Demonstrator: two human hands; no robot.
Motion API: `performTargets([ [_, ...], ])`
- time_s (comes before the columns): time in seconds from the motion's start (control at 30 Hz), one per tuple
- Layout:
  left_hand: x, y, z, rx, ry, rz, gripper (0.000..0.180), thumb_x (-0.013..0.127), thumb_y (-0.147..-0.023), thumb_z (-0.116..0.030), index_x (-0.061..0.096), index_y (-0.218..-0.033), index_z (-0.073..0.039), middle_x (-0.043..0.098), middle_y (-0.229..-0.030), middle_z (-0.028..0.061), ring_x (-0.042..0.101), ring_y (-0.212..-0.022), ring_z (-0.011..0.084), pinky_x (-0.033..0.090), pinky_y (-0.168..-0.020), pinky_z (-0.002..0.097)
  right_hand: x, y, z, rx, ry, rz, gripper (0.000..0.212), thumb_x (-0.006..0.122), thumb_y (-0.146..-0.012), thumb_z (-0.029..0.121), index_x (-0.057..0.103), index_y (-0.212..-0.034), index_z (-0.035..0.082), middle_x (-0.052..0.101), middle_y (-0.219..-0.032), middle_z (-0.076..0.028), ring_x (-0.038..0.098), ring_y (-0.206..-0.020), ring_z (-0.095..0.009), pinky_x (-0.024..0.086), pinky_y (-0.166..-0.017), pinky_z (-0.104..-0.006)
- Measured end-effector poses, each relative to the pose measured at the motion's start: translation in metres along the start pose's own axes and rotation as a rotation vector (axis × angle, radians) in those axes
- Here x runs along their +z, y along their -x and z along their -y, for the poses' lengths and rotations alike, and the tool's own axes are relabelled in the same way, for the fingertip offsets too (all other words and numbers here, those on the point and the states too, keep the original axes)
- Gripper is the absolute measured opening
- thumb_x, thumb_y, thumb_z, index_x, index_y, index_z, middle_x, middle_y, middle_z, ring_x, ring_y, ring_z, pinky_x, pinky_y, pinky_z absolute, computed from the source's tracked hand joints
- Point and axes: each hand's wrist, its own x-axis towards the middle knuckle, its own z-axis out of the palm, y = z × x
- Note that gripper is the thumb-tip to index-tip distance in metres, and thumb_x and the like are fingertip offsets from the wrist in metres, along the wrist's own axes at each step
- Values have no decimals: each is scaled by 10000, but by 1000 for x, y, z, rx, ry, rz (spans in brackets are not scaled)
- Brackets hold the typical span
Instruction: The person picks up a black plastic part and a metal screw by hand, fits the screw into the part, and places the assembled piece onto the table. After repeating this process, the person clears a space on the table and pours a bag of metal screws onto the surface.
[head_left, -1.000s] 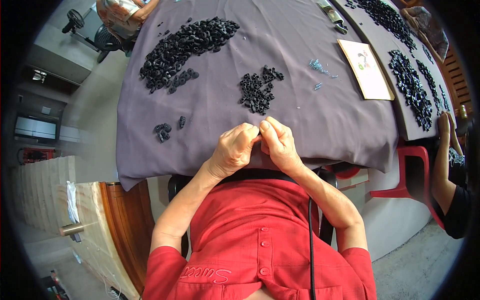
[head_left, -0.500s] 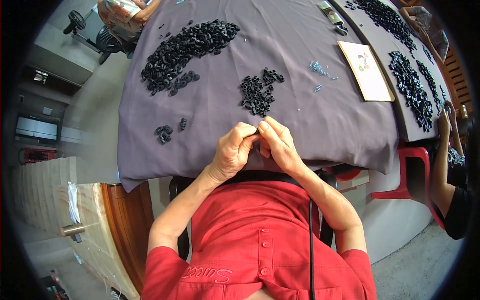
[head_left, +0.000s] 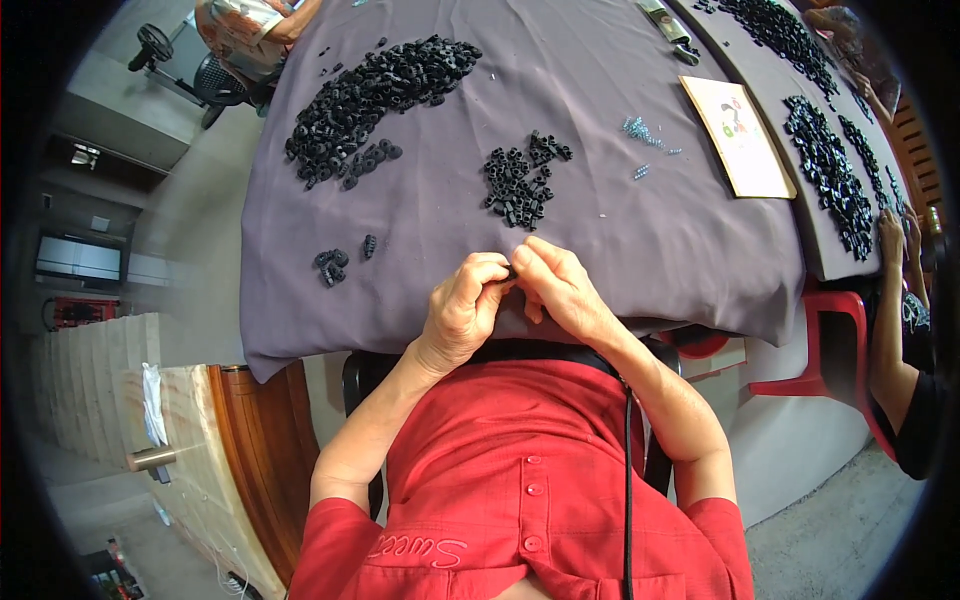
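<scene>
Your left hand (head_left: pixel 462 308) is pinched, thumb and forefinger, on a small black piece (head_left: pixel 510 273), and your right hand (head_left: pixel 556 287) grips the same piece from the other side, its thumb on top; your fingers hide most of its shape. Both hands meet just above the near edge of the greyish-purple, cloth-covered surface (head_left: pixel 680 245). Just beyond your fingertips lies a small pile of short, hollow black rings (head_left: pixel 517 190). To your far left spreads a long heap of ridged black pieces (head_left: pixel 380 105), and nearer you, a little cluster of ribbed black parts (head_left: pixel 330 266) sits apart from it. Off to your right, tiny pale-blue, glinting bits (head_left: pixel 640 130) lie near a flat, rectangular cream-coloured panel (head_left: pixel 755 170).
</scene>
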Motion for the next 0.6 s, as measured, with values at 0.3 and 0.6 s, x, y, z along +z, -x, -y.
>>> performTargets([
  [0.3, -1, -5, -2, 14, -72, 25, 218, 615, -776, 99, 527, -940, -15, 614, -889, 123, 644, -735, 246, 536, -619, 307, 4, 1, -3, -29, 89, -124, 335, 447, -974, 285, 439, -756, 31, 461, -604, -32, 439, -489, -80, 378, -442, -264],
  [0.6, 8, -3, -8, -490, 569, -112, 134, 596, -879, -24, 491, -961, -11, 635, -784, 86, 611, -616, 109, 514, -553, 224, -1, 3, 0, -127, 161, -252, 322, 420, -982, 269, 449, -764, 35, 427, -597, -21, 420, -516, -93, 363, -473, -257],
])
